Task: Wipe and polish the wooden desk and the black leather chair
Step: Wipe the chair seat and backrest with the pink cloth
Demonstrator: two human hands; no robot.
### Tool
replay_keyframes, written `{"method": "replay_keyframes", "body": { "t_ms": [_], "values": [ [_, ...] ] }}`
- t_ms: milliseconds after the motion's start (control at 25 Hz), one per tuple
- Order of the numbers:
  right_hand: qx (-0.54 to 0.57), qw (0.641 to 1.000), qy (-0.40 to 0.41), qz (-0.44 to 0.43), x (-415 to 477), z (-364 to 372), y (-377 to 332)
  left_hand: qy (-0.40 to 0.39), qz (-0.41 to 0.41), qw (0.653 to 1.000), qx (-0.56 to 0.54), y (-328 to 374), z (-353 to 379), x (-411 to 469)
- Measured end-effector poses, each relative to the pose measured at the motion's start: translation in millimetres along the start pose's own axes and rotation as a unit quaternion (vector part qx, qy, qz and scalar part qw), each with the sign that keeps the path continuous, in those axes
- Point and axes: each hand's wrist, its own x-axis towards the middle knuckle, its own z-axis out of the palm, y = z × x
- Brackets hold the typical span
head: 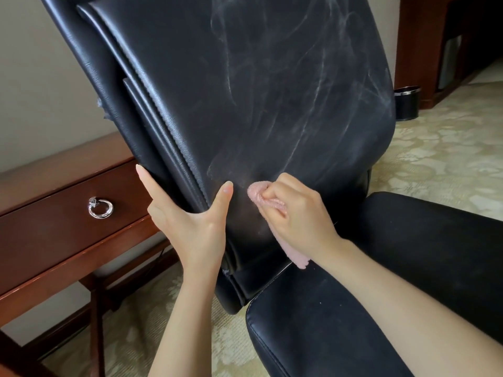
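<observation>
The black leather chair (245,91) fills the middle of the view, its backrest streaked with pale smears. My left hand (187,216) holds the backrest's left edge low down, thumb on the front face and fingers behind the edge. My right hand (296,216) grips a bunched pink cloth (261,197) and presses it against the lower backrest, just above the seat (340,322). A tail of the cloth hangs below my wrist. The wooden desk (54,219) stands at the left, its drawer shut.
A silver ring pull (100,208) hangs on the desk drawer. A black round bin (407,104) stands on the patterned carpet (441,153) behind the chair, beside dark wooden furniture (424,36) at the top right. A beige wall lies behind the desk.
</observation>
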Motion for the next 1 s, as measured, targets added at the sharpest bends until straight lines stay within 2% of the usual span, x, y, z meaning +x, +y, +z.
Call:
{"method": "replay_keyframes", "body": {
  "t_ms": [80,160,360,600,720,880,1000],
  "values": [
    [-0.029,0.999,0.02,0.008,10,-2,13,0.0,0.004,1.0,-0.001,-1,0,0],
    [-0.041,0.996,0.049,0.054,24,-5,26,0.002,0.01,1.0,0.0,-3,1,0],
    [-0.08,0.99,0.041,0.113,50,-19,52,-0.001,0.012,1.0,-0.001,-5,2,2],
    [-0.142,0.95,0.103,0.257,90,-40,58,-0.012,0.007,1.0,-0.005,-3,0,1],
    [-0.114,0.959,0.062,0.251,73,-34,37,-0.012,0.01,1.0,-0.007,-2,0,0],
    [0.035,0.977,-0.011,0.208,28,-14,5,-0.013,0.01,1.0,-0.007,-2,0,0],
    [0.098,0.98,-0.064,0.163,0,-5,-9,-0.01,0.01,1.0,-0.013,-1,-1,1]
  ]
}}
